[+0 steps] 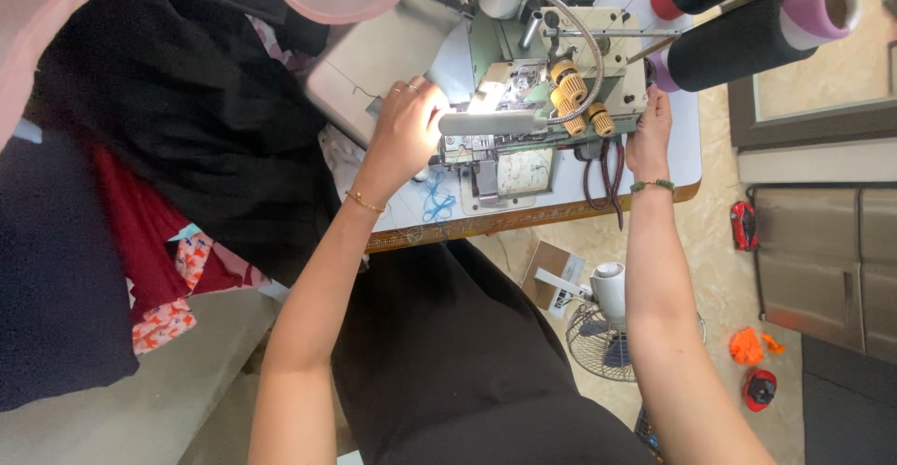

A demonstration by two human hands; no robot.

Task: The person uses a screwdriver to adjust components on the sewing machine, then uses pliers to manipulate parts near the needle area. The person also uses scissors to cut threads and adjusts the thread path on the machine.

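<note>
The left hand [408, 127], ringed and wearing a thin gold bracelet, lies flat with fingers loosely curled against the front of the pale green metal overlock sewing machine [533, 91], touching the brightly lit area at the needle; it is not clearly gripping anything, and whatever lies under its palm is hidden. The right hand [649, 133], with a green bead bracelet at the wrist, reaches to the machine's right end at about three o'clock from the left hand; its fingers are tucked behind the machine body, so whether they clasp something cannot be told. Between the hands sit three yellow ribbed tension knobs [572, 96] and a grey flexible lamp arm [579, 30]. The machine stands on a pale blue tabletop with a wooden edge [523, 217], where a tangle of blue thread [435, 201] lies at six o'clock from the left hand and dark-handled scissors [605, 180] lie just beside the right wrist. At one o'clock from the right hand are two large black thread cones with pink cores [747, 26]. At nine o'clock from the left hand, a heap of black fabric [177, 100] covers red and orange patterned cloth [163, 287]. Below the table stand a small white floor fan [603, 320] and, on the tiled floor, small red and orange toys [752, 353].
</note>
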